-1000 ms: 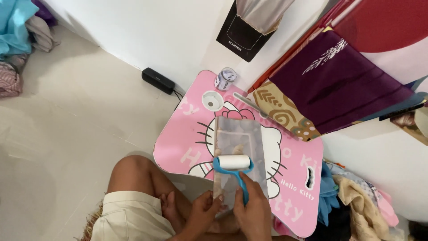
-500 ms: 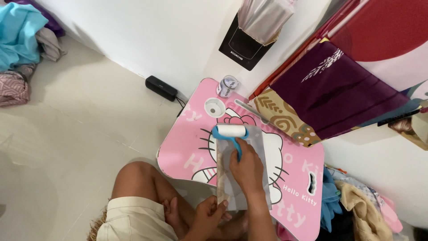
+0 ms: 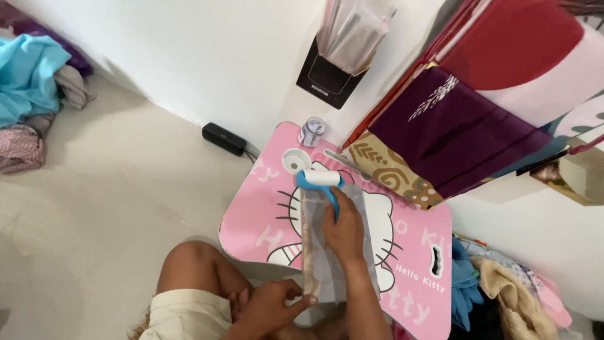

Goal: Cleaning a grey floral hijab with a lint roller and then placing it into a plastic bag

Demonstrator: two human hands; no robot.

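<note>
Your right hand wraps its grip around the blue handle of the lint roller, so the white roll sits just beyond your fingers, at the far end of the clear sleeve. The sleeve lies flat on the pink tabletop, directly beneath that grip. Your left hand pinches the sleeve's near edge, which likely keeps it from sliding under the roller.

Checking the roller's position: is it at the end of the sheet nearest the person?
No, the roller sits at the sheet's far end, toward the wall.
</note>
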